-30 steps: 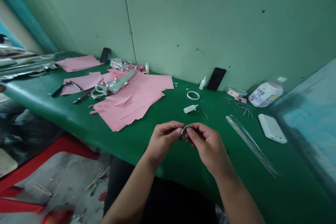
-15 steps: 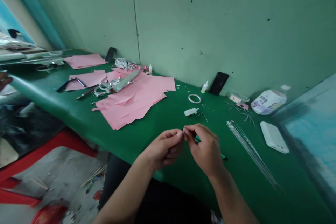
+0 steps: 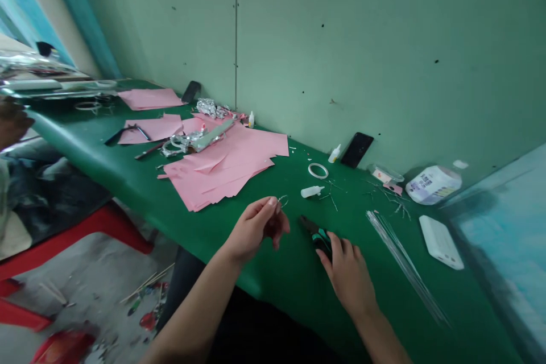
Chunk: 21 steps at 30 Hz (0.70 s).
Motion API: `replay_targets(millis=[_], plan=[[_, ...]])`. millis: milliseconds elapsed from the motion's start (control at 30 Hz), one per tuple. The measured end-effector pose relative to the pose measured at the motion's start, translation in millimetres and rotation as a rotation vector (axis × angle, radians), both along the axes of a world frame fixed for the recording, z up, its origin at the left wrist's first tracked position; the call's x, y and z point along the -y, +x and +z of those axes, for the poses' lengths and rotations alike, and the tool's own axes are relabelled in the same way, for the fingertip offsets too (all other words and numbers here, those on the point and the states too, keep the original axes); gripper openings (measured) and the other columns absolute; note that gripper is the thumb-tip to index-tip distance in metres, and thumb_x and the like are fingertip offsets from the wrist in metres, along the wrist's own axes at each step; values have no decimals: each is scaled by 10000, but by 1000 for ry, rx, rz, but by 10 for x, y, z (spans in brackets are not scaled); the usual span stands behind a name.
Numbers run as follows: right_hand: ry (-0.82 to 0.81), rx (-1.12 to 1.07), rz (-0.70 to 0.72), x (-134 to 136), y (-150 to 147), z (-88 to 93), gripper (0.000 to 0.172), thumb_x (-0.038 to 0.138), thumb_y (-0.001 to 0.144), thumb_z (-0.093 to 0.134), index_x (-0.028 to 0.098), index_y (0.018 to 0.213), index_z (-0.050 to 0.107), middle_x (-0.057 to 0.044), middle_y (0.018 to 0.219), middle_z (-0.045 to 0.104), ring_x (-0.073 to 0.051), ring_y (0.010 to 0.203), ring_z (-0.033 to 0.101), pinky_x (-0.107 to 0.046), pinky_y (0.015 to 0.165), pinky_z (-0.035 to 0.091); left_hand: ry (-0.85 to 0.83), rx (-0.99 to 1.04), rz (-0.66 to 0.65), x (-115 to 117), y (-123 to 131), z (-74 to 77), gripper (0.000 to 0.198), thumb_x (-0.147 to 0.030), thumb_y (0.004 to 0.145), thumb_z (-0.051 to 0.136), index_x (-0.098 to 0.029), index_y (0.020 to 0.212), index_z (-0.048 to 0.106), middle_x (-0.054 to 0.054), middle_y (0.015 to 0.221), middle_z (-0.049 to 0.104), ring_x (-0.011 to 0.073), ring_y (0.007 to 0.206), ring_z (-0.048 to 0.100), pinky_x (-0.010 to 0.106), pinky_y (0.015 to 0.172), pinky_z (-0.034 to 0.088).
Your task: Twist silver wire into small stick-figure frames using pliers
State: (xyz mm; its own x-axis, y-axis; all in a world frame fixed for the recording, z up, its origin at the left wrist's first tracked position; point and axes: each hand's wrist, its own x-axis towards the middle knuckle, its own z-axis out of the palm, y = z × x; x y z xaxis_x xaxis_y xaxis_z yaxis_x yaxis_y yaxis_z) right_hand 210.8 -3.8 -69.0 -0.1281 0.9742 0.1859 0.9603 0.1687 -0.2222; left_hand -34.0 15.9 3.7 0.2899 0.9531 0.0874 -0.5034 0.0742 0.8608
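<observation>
Inside table edge (image 3: 179, 239), hand (image 3: 258, 224) pinching apparent wire (image 3: 287, 200)

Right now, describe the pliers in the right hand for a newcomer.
On the green table, find the right hand. It grasps the pliers, dark nose pointing toward the pink sheets. Their teal-and-black handles set them apart from the white bottle and silvery wires nearby.
</observation>
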Motion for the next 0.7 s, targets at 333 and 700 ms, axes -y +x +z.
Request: replay_targets(millis=[333,700], plan=[[-593,-1438,-95,239,-381,579,381,488,756,718,192,963,595,-45,746,671,-196,641,645,-325,638,495,200,-317,271,71,151,-85,403,-481,960,435,-153,747,532,12,623,575,89,489,524,209,459,407],[-570,-866,170,547,-339,818,454,220,767,554,206,1214,635,-100,1202,669,-291,1141,595,-383,938,488,-16,92,22,246,94,82,350,-419,934,469,-186,680,406,-39,597,442,75,431,422,189,374,310]])
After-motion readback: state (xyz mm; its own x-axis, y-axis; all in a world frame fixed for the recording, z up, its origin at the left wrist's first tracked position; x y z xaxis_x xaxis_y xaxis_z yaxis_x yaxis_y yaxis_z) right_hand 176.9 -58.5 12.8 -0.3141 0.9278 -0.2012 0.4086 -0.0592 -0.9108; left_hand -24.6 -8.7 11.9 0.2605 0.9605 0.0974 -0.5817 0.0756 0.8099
